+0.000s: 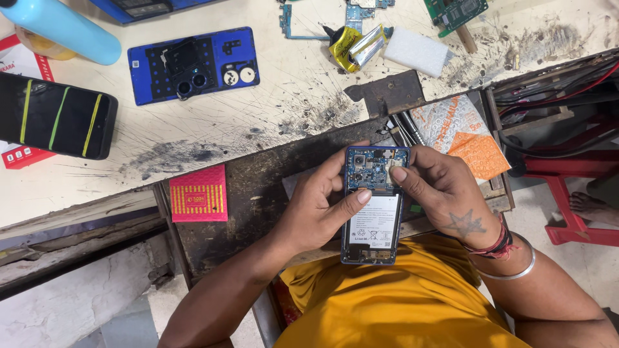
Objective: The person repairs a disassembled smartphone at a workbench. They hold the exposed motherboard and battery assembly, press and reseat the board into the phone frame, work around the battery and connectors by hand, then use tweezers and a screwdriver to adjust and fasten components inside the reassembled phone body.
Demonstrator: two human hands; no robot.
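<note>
Both hands hold the opened phone (374, 205) just above the lap, its long side pointing away from the body, left hand (316, 209) gripping its left edge, right hand (445, 190) on the right with a fingertip on the top part

Person, head view, seen from above.

Torso: yellow-orange top (393, 303), plain weave, soft folds across the front, no print visible; sleeves end above the elbows, forearms bare.

Left hand (319, 209): no ring, band or marking visible; nails short, pale.

Right hand (445, 193): dark star-shaped tattoo (465, 224) on the back of the hand, five points, outline slightly blurred. Nails short.

Right wrist: bundle of red and dark threads (496, 246) wound several times around, loose ends not discernible. Just behind it, a plain silver-coloured metal bangle (519, 270), thin, round, smooth, sitting loosely on the forearm.
</note>
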